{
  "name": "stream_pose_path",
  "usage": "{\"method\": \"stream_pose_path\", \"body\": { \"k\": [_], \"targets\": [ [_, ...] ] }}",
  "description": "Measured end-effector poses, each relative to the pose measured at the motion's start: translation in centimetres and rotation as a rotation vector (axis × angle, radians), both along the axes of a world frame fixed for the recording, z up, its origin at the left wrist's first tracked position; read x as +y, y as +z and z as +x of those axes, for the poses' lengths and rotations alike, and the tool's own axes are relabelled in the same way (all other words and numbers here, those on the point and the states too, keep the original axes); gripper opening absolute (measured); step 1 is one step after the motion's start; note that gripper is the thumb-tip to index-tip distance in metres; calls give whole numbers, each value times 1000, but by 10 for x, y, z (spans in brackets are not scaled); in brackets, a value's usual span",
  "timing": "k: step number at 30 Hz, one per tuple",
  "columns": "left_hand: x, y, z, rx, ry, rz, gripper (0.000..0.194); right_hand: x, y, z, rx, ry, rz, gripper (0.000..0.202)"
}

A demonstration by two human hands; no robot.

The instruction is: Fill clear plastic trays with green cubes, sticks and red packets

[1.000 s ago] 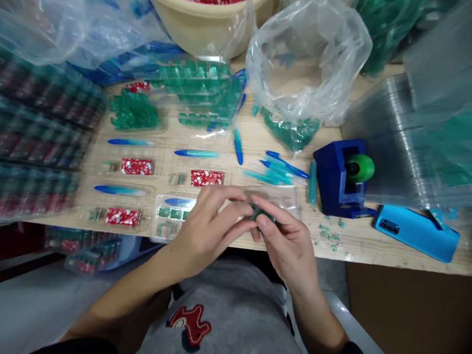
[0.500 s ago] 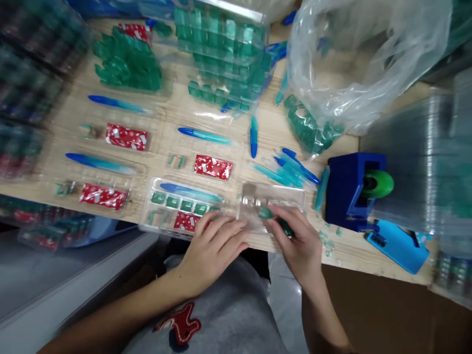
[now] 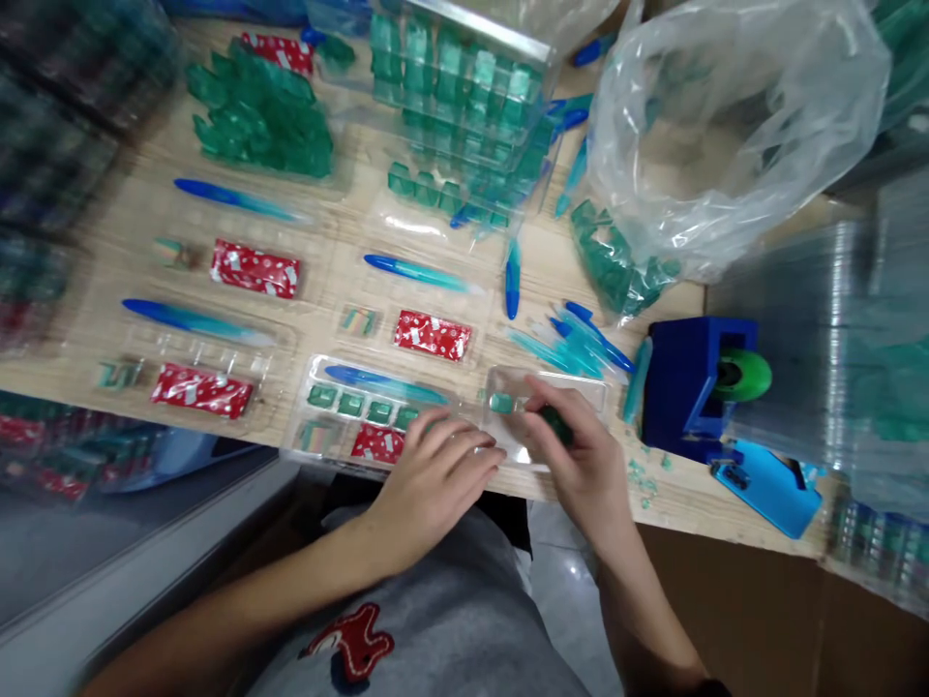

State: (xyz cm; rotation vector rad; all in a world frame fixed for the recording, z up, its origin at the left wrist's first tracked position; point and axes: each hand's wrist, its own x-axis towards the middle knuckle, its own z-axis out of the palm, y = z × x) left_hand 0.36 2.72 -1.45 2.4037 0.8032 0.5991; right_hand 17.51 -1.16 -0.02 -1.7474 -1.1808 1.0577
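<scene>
My left hand [image 3: 439,474] lies palm down with its fingers stretched out, at the near edges of two clear plastic trays. Beneath its fingertips is the right end of the left tray [image 3: 301,447], which holds a blue pen [image 3: 384,383], a row of green blocks [image 3: 351,403] and a red patterned packet [image 3: 377,442]. Over the right tray [image 3: 591,387], my right hand [image 3: 584,460] is curled around dark green plastic blocks [image 3: 555,424], partly hidden by the fingers. One green block [image 3: 500,402] sits in that tray's left end, just left of the right fingertips.
Loose blue pens [image 3: 573,339] lie behind the right tray. A blue tape dispenser [image 3: 682,387] and a blue phone [image 3: 769,489] are at right. Farther back are a clear plastic bag [image 3: 733,184], a green block heap [image 3: 261,116] and stacked trays [image 3: 457,77].
A green block that was in my right fingertips now sits in the right tray's left end. My right hand has drawn slightly away from it; the whole view has shifted a little.
</scene>
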Motion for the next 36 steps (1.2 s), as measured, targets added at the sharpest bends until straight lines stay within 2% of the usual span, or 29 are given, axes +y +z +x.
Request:
{"method": "stream_pose_path", "body": {
  "k": [2, 3, 4, 6, 10, 13, 15, 19, 22, 26, 32, 36],
  "targets": [
    [8, 11, 0, -91, 46, -109, 13, -6, 7, -1, 467, -126, -57, 37],
    [12, 16, 1, -118, 65, -142, 14, -9, 10, -2, 657, -145, -81, 39],
    [15, 21, 3, -132, 77, -161, 16, -12, 13, -4, 790, -149, -95, 42],
    [19, 30, 9, -116, 72, -179, 20, -17, 18, -8, 879, -141, -105, 48],
    [18, 39, 20, -53, 2, -165, 19, -27, 23, -11, 717, -96, -61, 57],
    [15, 41, 23, -75, -3, -178, 12, -30, 25, -9, 635, -61, 20, 53],
    [14, 42, 23, -97, 19, -219, 10, -31, 24, -8, 639, -100, 61, 42],
    [13, 47, 24, -158, 43, -338, 5, -29, 22, -9, 558, -290, 104, 14],
    [14, 48, 25, -173, 18, -461, 8, -28, 22, -12, 492, -352, 141, 10],
    [17, 47, 24, -188, 34, -552, 9, -30, 25, -12, 296, -307, 180, 16],
    [17, 49, 23, -149, 22, -474, 10, -34, 29, -10, 46, -126, 234, 42],
    [13, 52, 23, -124, 45, -300, 12, -36, 28, -16, -16, -132, 235, 42]
  ]
}}
